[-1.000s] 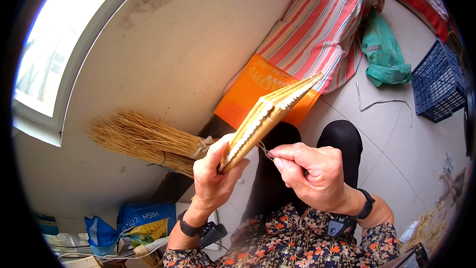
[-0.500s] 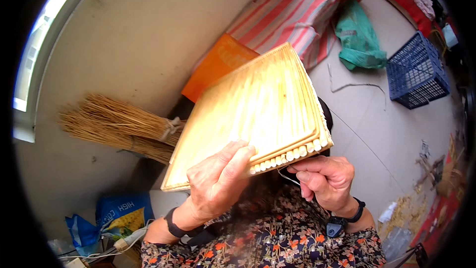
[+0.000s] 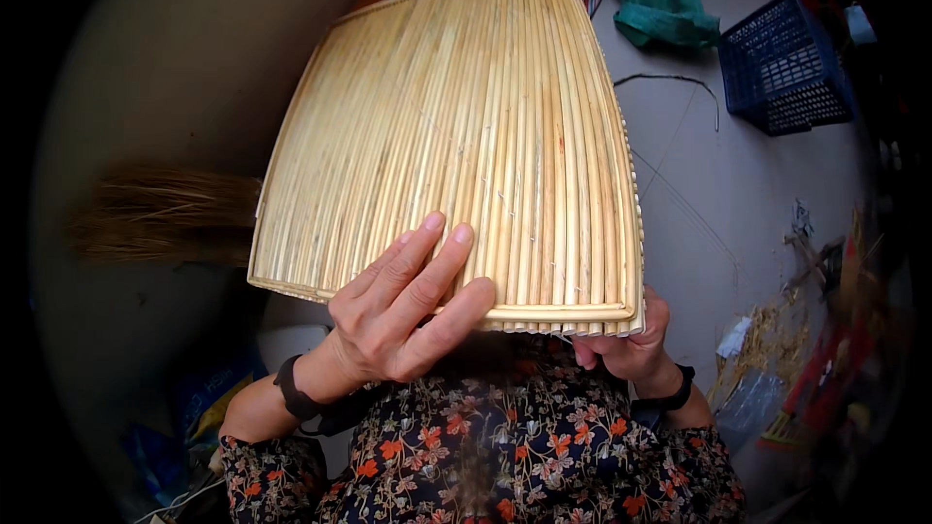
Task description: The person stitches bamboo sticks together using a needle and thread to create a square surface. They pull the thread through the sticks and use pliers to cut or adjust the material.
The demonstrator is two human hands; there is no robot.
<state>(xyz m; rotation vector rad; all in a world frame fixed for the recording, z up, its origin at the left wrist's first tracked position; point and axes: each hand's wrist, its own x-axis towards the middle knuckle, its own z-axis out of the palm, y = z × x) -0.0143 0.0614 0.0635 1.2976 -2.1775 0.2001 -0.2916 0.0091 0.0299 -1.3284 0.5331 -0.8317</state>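
A large panel of straw-coloured stalks (image 3: 456, 136), laid side by side and framed by a thin rim, is tilted up in front of me. My left hand (image 3: 398, 306) lies on its face near the lower edge, fingers stretched out and apart. Below the lower right corner is my right hand (image 3: 636, 344), partly hidden by the panel. Its visible fingers are curled in by the cut stalk ends. Whatever they pinch is hidden. Short pale stitches run slantwise across the stalks.
A bundle of thin dry stalks (image 3: 165, 213) lies at the left. On the floor at the far right are a green plastic bag (image 3: 660, 0) and a blue plastic crate (image 3: 786, 63). Straw scraps (image 3: 772, 340) are scattered at right, and a blue bag (image 3: 209, 398) is lower left.
The panel has tipped up, its face turned more toward me. My left hand has gone from gripping its edge to lying on its face. My right hand is now partly behind the corner.
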